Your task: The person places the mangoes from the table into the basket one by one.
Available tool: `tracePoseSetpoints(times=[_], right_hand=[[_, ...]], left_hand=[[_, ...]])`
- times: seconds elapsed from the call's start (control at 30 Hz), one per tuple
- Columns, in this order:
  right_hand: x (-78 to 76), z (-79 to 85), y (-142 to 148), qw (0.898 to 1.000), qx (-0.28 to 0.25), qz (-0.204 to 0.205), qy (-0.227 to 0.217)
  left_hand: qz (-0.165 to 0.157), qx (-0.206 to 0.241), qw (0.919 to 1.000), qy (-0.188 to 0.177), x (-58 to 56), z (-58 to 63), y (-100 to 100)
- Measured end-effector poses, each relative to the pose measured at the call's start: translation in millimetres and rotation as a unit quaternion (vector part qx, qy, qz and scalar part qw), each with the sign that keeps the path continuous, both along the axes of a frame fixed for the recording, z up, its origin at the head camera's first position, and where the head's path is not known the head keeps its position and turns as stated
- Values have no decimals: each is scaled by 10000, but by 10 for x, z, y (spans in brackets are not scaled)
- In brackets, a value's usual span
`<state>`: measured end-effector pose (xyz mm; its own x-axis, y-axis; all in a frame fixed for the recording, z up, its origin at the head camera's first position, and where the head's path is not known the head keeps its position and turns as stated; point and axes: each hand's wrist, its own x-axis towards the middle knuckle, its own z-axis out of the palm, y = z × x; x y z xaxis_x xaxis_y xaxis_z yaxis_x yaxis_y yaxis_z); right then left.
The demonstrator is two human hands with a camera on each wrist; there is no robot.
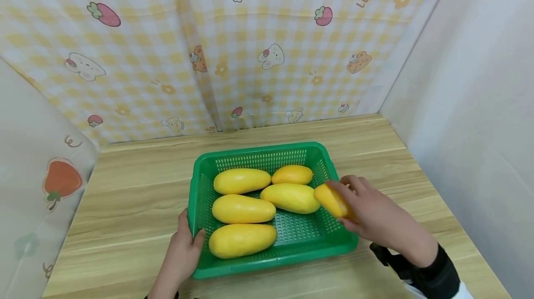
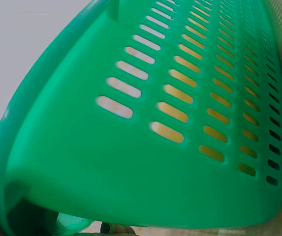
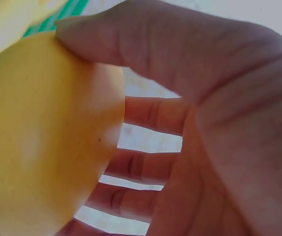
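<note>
A green plastic basket (image 1: 275, 263) with slotted walls stands on the table. My left hand (image 1: 180, 256) grips its left rim, thumb over the edge on the inner side and fingers outside. The slotted green side of the basket fills the left wrist view, with yellow showing through the slots. Over the basket's right side, my right hand (image 1: 373, 208) holds a yellow mango (image 3: 42, 132) between thumb and fingers. Several more mangoes lie in the basket, among them a large one (image 1: 243, 241) at the front left and a smaller, more orange one (image 1: 293, 175) at the back.
The basket rests on a light wood-grain table (image 1: 137, 197). A yellow checked cloth (image 1: 250, 85) with printed pictures hangs behind it. Pale wall panels (image 1: 463, 95) stand along the left and right table edges.
</note>
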<state>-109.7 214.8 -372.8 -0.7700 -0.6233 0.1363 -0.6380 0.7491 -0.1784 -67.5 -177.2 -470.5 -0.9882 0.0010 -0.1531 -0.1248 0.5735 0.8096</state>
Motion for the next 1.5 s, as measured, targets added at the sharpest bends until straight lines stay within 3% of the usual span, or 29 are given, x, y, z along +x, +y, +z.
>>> tracePoseSetpoints(times=[0.27, 0.53, 0.77, 1.23, 1.5], right_hand=[[-31, -40, -287, 9967, 500, 627, -156], [-41, -98, -438, 9904, 904, 970, -389], [-63, -133, -574, 9854, 1115, 1227, -384], [-133, -246, -725, 9729, 1836, 1197, -740], [-146, -339, -759, 9707, 1795, 1368, -821]], left_hand=[[69, 90, 9999, -49, 2, -15, 5], [-13, 127, 9999, 52, 15, -3, -5], [113, 148, 9998, -33, 34, 8, -10], [77, 76, 9999, 23, 1, 21, 7], [108, 36, 9999, -13, 7, 14, 10]])
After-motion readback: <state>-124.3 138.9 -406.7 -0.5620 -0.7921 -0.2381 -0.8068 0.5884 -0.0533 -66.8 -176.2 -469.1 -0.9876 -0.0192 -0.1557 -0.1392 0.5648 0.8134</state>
